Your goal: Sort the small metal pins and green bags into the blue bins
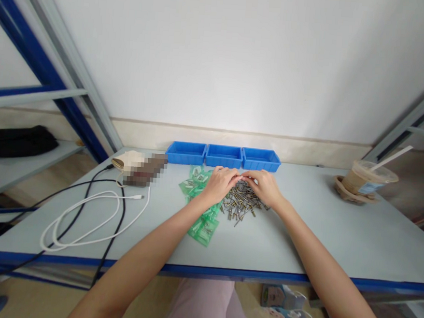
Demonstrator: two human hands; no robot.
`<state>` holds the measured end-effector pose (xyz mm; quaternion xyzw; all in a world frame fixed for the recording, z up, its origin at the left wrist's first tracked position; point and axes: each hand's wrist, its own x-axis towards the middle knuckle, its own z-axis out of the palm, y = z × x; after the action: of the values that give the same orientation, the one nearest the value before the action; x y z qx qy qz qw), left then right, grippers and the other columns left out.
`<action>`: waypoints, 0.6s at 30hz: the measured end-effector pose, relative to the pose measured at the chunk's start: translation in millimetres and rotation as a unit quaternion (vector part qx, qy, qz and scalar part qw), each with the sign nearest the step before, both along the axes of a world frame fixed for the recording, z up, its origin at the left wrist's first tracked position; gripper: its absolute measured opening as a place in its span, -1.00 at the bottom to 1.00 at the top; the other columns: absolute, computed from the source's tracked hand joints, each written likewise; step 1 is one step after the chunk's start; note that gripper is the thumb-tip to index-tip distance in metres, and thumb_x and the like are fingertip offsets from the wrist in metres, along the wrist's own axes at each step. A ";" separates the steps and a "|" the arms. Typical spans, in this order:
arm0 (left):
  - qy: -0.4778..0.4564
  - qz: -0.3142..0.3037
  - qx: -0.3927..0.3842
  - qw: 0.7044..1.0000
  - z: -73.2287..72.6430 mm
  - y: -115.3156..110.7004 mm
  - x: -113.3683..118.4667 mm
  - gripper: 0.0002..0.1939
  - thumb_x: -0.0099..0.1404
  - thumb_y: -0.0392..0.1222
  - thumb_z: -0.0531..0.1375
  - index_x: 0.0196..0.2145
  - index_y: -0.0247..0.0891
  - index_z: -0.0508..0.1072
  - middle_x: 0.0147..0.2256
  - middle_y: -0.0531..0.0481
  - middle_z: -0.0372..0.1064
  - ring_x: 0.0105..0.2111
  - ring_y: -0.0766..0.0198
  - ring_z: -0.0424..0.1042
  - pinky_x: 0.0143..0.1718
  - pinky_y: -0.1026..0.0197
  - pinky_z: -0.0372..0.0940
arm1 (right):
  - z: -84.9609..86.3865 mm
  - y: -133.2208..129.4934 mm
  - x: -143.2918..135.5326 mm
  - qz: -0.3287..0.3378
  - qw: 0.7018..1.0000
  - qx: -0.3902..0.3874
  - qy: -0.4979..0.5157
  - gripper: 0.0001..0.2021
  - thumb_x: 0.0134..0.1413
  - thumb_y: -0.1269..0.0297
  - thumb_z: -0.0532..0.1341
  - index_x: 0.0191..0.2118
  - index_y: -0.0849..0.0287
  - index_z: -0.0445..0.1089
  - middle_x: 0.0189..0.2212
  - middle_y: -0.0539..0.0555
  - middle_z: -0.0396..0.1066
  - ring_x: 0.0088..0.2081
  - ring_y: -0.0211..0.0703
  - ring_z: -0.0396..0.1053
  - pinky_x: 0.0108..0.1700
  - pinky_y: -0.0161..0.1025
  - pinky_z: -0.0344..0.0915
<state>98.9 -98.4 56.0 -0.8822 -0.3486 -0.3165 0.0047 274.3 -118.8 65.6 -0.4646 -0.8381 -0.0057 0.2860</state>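
Both hands meet fingertip to fingertip over a pile of small metal screw-like pieces (240, 205) on the grey table. My left hand (222, 183) has its fingers pressed together above the right edge of some small green plastic packets (204, 230). My right hand (264, 184) is also closed, its thumb and index finger touching the tips of the left. Whatever lies between the fingertips is too small to make out. Behind the hands stand three blue bins: a left one (186, 153), a middle one (223, 157) and a right one (261, 160).
White cable (56, 233) and black cables (123, 211) loop over the table's left side. Near them lie a beige item (130, 160) and a blurred-out object (148, 170). A plastic cup with a straw (366, 177) sits in a cardboard holder (353, 192) at right.
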 end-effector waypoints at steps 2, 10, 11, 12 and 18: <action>-0.004 0.002 -0.006 1.000 0.1 -0.1 0.6 -0.72 0.36 -0.18 -0.07 -0.41 -0.25 0.35 -0.49 0.09 0.35 -0.38 0.30 0.28 -0.21 0.20 0.06 | 1.6 -0.4 -0.3 0.014 1.000 -0.004 0.013 -0.78 0.17 0.26 0.02 -0.22 0.07 0.41 -0.26 0.02 0.47 -0.26 -0.11 0.38 -0.22 -0.24 0.15; -0.023 0.017 -0.036 0.999 1.2 0.5 1.0 -0.58 0.37 -0.11 -0.10 -0.55 -0.26 0.35 -0.52 0.07 0.36 -0.38 0.29 0.29 -0.17 0.17 0.06 | -0.8 -2.1 -3.1 -0.003 0.998 0.008 0.065 -0.82 0.12 0.20 0.08 -0.31 0.10 0.40 -0.37 0.02 0.48 -0.38 -0.16 0.39 -0.26 -0.25 0.18; -0.035 0.024 -0.038 0.998 1.1 1.7 -0.2 -0.59 0.37 -0.10 -0.10 -0.53 -0.25 0.36 -0.52 0.08 0.37 -0.38 0.28 0.30 -0.16 0.16 0.06 | 0.1 1.6 -1.2 0.000 0.998 0.005 0.070 -0.81 0.12 0.19 0.08 -0.32 0.10 0.40 -0.37 0.02 0.48 -0.38 -0.16 0.39 -0.27 -0.26 0.18; -0.051 0.035 -0.040 0.997 0.9 3.3 -1.8 -0.60 0.37 -0.09 -0.11 -0.50 -0.25 0.37 -0.52 0.08 0.38 -0.37 0.28 0.31 -0.16 0.16 0.06 | 1.9 7.3 1.6 -0.004 0.997 0.004 0.077 -0.81 0.12 0.18 0.08 -0.32 0.09 0.40 -0.36 0.02 0.48 -0.38 -0.17 0.39 -0.29 -0.27 0.19; -0.137 0.075 -0.071 0.985 -0.2 16.3 -13.6 -0.53 0.39 -0.08 -0.16 -0.51 -0.25 0.39 -0.57 0.09 0.39 -0.42 0.29 0.35 -0.20 0.18 0.11 | 26.6 65.7 34.4 -0.154 0.984 0.020 0.081 -0.77 0.11 0.16 0.08 -0.30 0.14 0.42 -0.38 0.07 0.47 -0.34 -0.13 0.38 -0.31 -0.25 0.19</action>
<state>85.3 -82.1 55.8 -0.8000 -0.4323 -0.4079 -0.0818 308.7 -53.0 92.3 -0.5814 -0.7301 -0.0293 0.3579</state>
